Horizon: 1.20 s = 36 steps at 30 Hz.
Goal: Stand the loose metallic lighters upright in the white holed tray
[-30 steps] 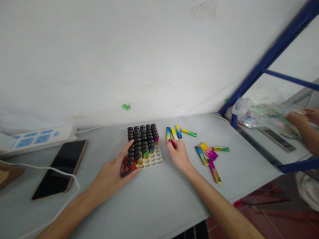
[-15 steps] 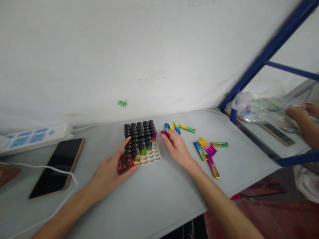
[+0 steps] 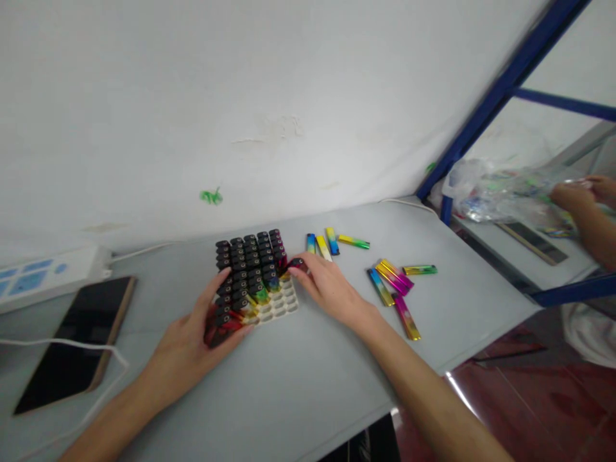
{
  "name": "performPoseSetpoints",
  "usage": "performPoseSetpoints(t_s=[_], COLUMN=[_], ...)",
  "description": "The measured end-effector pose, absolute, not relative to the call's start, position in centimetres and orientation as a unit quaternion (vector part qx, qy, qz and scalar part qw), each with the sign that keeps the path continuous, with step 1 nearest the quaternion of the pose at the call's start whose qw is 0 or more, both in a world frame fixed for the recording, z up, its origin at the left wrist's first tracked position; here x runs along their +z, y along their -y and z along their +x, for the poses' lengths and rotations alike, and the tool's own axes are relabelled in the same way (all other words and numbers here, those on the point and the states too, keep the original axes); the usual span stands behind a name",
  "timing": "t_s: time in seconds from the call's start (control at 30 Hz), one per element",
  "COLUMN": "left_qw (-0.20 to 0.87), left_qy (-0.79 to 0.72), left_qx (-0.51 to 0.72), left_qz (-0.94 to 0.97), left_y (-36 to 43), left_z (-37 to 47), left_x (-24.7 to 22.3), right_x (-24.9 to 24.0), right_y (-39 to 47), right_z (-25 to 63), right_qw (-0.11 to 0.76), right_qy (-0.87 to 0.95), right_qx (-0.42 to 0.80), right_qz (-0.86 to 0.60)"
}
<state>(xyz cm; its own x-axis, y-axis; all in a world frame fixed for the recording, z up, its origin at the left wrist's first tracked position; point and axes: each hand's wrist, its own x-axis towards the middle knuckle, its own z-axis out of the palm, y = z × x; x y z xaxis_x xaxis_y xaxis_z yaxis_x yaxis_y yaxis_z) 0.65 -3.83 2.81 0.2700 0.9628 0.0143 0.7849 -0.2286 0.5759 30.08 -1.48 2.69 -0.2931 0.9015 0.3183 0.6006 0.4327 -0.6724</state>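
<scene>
A white tray [image 3: 282, 309] with a grid of sockets stands on the table, and rows of upright, black-topped lighters [image 3: 250, 256] fill its back and left portions. Around its front left corner my left hand [image 3: 192, 343] is closed, thumb along the front edge and fingers against the outer lighters. My right hand [image 3: 330, 289] pinches one lighter [image 3: 296, 262] by its dark end at the tray's right side, over the sockets; its lower part is partly hidden by the fingers. Several loose shiny lighters [image 3: 394, 277] in rainbow colours lie right of my right hand.
More loose lighters [image 3: 332, 240] lie behind my right hand. At the left are a phone [image 3: 72, 346], a white cable [image 3: 103, 347] and a power strip [image 3: 52, 276]. A blue metal frame [image 3: 495, 96] stands right; beyond it another person's hands [image 3: 582, 192] work near plastic bags [image 3: 500, 192].
My right hand has brought the lighter leftward from beside the loose lighters to the tray's right side. My left hand keeps its hold at the corner. The camera view has shifted slightly.
</scene>
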Motion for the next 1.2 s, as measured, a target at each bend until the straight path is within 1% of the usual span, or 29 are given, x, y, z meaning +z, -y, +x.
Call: performPoseSetpoints(t_s=[0.23, 0.4, 0.5, 0.57, 0.8, 1.07, 1.13, 1.2], left_qw=[0.231, 0.239, 0.248, 0.25, 0.25, 0.248, 0.251, 0.25], left_qy=[-0.574, -0.564, -0.549, -0.538, -0.535, -0.531, -0.526, -0.524], left_qx=[0.178, 0.178, 0.186, 0.195, 0.198, 0.207, 0.209, 0.209], left_qz=[0.765, 0.77, 0.777, 0.781, 0.782, 0.783, 0.785, 0.787], left_y=[4.1, 3.5, 3.2, 3.1, 3.1, 3.0, 3.1, 3.2], left_z=[1.1, 0.6, 0.2, 0.1, 0.2, 0.4, 0.3, 0.3], left_x=[3.5, 2.6, 2.0, 1.8, 1.9, 2.0, 2.0, 1.9], right_x=[3.5, 4.2, 3.8, 3.3, 2.0, 2.2, 2.0, 1.7], right_y=[0.7, 0.4, 0.5, 0.6, 0.7, 1.7, 1.9, 2.0], right_z=[29.8, 28.9, 28.9, 29.2, 30.2, 28.9, 28.8, 28.8], right_qw=[0.229, 0.156, 0.132, 0.136, 0.196, 0.182, 0.195, 0.229], right_qy=[0.829, 0.83, 0.836, 0.837, 0.829, 0.808, 0.799, 0.783], right_qx=[0.18, 0.098, 0.106, 0.133, 0.188, 0.152, 0.158, 0.177], right_qz=[-0.478, -0.527, -0.522, -0.512, -0.489, -0.539, -0.547, -0.551])
